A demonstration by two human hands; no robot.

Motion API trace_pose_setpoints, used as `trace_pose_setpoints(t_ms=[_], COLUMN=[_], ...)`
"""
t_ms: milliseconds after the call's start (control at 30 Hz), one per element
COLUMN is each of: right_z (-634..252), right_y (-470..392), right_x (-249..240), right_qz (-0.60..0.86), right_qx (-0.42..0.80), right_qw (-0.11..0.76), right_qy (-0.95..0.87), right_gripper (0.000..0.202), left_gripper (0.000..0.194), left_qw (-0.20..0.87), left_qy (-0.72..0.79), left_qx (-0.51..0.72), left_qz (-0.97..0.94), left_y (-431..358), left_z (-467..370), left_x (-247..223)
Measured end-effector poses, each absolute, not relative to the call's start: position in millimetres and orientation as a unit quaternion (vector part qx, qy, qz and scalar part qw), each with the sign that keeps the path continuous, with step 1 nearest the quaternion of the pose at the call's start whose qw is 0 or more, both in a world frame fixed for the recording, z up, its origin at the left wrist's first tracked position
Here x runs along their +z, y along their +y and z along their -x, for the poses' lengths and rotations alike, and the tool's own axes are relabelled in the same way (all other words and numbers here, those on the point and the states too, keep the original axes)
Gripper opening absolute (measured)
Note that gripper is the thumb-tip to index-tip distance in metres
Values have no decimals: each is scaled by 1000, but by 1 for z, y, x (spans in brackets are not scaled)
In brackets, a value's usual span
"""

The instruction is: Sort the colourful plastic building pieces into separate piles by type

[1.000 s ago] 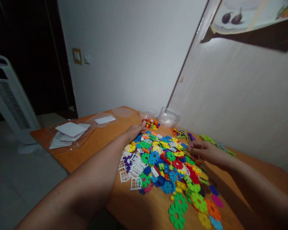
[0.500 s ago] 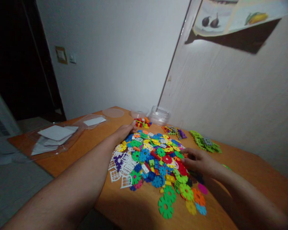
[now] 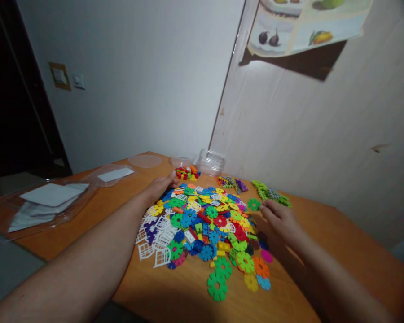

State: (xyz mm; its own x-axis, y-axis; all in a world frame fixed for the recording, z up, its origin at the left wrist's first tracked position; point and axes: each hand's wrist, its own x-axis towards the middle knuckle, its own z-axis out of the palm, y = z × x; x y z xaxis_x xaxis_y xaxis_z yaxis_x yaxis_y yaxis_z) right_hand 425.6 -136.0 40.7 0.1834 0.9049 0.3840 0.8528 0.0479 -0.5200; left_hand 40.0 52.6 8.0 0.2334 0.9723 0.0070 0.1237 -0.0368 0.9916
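A heap of mixed plastic pieces (image 3: 205, 224) covers the middle of the table: notched flower-shaped discs, building bricks and white window frames. My right hand (image 3: 281, 217) is at the heap's right side, thumb and fingers pinched on the edge of a green notched disc (image 3: 254, 204). At the far left edge of the heap, my left hand (image 3: 161, 186) lies on its side with the fingers stretched out, nothing visible in them. Just beyond its fingertips is a small pile of red, orange and green bricks (image 3: 187, 173).
Clear plastic tubs (image 3: 211, 161) stand at the back against the wall. Sorted small interlocking pieces (image 3: 231, 183) and lime-green and grey pieces (image 3: 271, 194) lie at back right. Plastic bags with white paper (image 3: 49, 195) and a round lid (image 3: 144, 161) are on the left.
My right hand has moved off the heap's right edge, away from me, and now has a green disc in its fingers. My left hand stays by the heap. The view has shifted right.
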Motion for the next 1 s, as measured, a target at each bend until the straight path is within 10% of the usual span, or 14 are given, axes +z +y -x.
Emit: trace_pose_setpoints(t_ms=[333, 767, 1000], right_z=[-552, -574, -469], right_y=[-158, -160, -147], right_x=[32, 13, 26], right_qz=[865, 887, 709], right_qx=[61, 9, 76], right_qw=[375, 254, 409], right_qy=[-328, -385, -570], right_gripper=[26, 33, 35], left_gripper=[82, 78, 78], left_qw=[515, 516, 518], left_qy=[477, 485, 475], left_qx=[407, 406, 405], left_qz=[-584, -577, -584], left_y=[50, 51, 45], left_z=[-41, -40, -42], left_x=[12, 13, 15])
